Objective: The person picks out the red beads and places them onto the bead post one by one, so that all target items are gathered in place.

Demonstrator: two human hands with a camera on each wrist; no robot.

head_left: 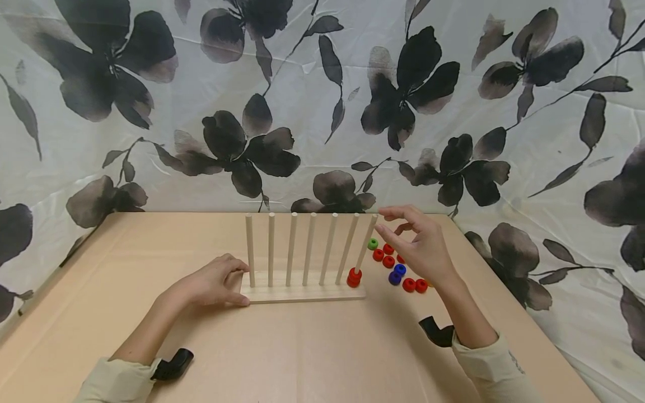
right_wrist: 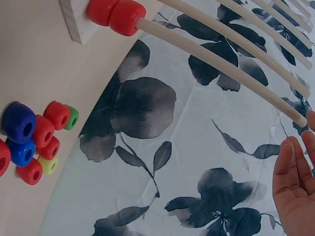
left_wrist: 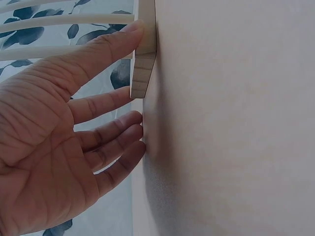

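A wooden peg stand (head_left: 307,299) with a row of upright dowels stands on the table. My left hand (head_left: 214,281) holds the left end of its base between thumb and index finger; in the left wrist view the thumb (left_wrist: 106,51) lies on the base (left_wrist: 145,54). Two red beads (head_left: 354,277) sit stacked at the bottom of the rightmost dowel (head_left: 367,243). Beside that dowel's top is my right hand (head_left: 420,243), thumb and index finger apart, with no bead visible between them. In the right wrist view only part of this hand (right_wrist: 295,182) shows.
Loose beads lie on the table right of the stand, partly behind the right hand: several red beads (head_left: 388,261), two blue beads (head_left: 395,277) and a green bead (head_left: 373,244). A yellow bead (right_wrist: 48,164) shows in the right wrist view. A floral cloth (head_left: 322,112) hangs behind the table.
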